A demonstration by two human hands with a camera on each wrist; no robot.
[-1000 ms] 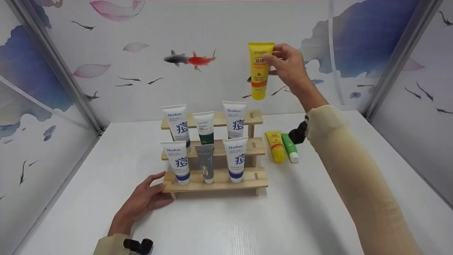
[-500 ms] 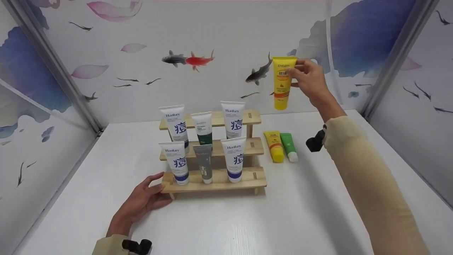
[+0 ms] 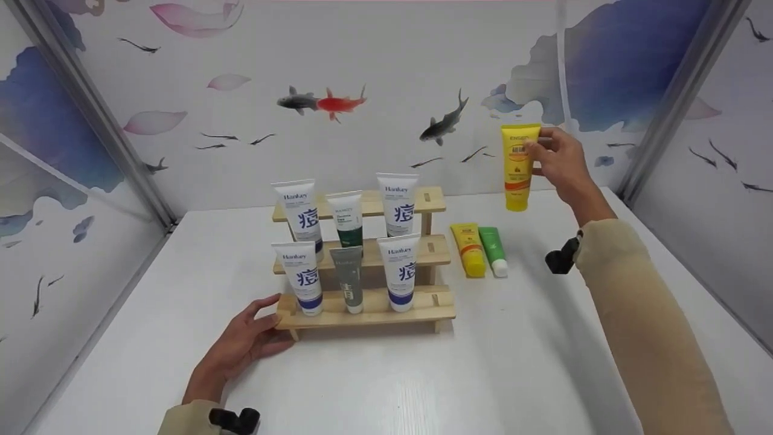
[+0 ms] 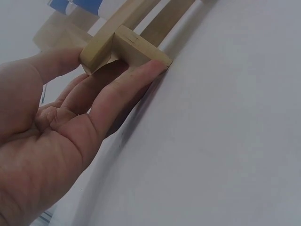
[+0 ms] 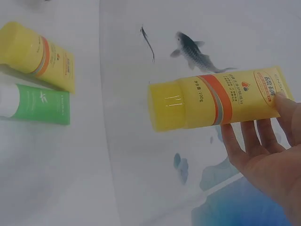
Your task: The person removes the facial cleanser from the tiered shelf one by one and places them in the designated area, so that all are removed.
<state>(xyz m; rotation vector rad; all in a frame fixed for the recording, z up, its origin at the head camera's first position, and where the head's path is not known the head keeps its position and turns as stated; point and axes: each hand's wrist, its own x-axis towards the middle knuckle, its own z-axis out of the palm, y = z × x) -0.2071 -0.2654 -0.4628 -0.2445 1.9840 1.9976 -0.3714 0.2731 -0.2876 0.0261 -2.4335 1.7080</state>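
Observation:
My right hand (image 3: 561,160) pinches a yellow squeeze tube (image 3: 518,172) by its right side, thumb across the front. The tube hangs upright, cap down, above the table at the back right; its orange stripe and cap (image 5: 167,106) show in the right wrist view. At the lower left, my left hand (image 3: 244,338) grips the left end of a three-tier wooden display stand (image 3: 374,320). In the left wrist view its thumb touches the shelf's corner (image 4: 96,54) and a finger lies along the leg (image 4: 146,52).
White tubes (image 3: 305,278) with blue print stand on the stand, along with a grey tube (image 3: 347,281) and a white-and-green tube (image 3: 347,220). Right of the stand, another yellow tube (image 3: 468,251) and a green tube (image 3: 494,251) lie on the white table (image 3: 386,386). Printed walls enclose the back and sides.
My right hand has carried the yellow tube rightward and down, away from above the stand's right end. My left hand has stayed on the stand.

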